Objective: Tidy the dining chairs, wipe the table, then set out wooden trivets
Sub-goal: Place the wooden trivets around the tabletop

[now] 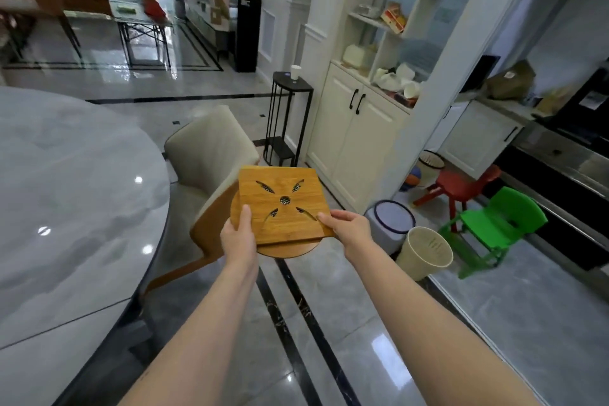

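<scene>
A stack of wooden trivets is held in the air in front of me, over the floor. On top lies a square trivet (281,186) with leaf-shaped cut-outs; under it a round trivet (287,250) pokes out at the near and left sides. My left hand (238,237) grips the stack's left edge, thumb on top. My right hand (346,228) grips the near right corner, thumb on top. The round grey marble table (66,191) fills the left of the view. A beige dining chair (211,155) with a wooden back is tucked against it, just beyond the trivets.
Right of my hands on the floor stand a beige bin (425,252), a white bin (393,219), a green child's chair (494,227) and a red stool (458,186). A black side stand (286,119) and white cabinets (359,138) lie behind.
</scene>
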Demonstrator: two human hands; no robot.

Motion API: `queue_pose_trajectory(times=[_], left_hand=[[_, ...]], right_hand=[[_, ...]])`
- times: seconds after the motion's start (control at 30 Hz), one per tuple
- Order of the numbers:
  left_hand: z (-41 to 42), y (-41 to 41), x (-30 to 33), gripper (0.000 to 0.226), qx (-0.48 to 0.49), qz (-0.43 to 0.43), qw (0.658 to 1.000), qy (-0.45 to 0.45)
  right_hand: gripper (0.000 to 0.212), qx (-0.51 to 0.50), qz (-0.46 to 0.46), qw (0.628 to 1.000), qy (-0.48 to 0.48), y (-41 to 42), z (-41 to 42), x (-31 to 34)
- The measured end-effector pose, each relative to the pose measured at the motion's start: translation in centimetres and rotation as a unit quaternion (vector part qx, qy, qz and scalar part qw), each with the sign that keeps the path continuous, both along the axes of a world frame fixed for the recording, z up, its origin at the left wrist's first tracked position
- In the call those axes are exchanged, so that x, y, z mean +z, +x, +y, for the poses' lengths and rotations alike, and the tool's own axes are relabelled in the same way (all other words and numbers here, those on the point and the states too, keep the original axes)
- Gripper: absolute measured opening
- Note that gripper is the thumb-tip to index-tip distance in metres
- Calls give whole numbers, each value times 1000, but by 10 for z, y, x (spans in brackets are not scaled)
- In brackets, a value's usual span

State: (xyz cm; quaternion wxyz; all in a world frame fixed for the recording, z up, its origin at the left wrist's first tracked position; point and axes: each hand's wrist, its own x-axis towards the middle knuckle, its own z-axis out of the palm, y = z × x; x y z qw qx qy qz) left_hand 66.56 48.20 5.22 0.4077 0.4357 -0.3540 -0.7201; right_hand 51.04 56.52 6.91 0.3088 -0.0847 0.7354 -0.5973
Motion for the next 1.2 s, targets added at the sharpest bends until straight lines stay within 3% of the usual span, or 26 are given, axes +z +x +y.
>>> queue_pose_trajectory(times=[0.3, 0.63, 0.8, 1.0, 1.2], left_hand=[[-129, -91, 4, 9, 63, 26, 998, 10], [-270, -170, -3, 35, 222, 33, 974, 34], [-330, -168, -2, 46, 339, 63, 938, 41], [-398, -129, -18, 22, 427, 57, 902, 31], [-459, -89, -30, 30, 491, 23, 871, 14]], right_hand=[[35, 78, -37, 996, -5, -106, -153, 10], [42, 288, -114, 950, 36, -200, -351, 13], [35, 388, -136, 910, 51, -196, -436, 17], [35, 487, -158, 856, 73, -155, -532, 14], [35, 528, -153, 830, 95, -103, -624, 3]])
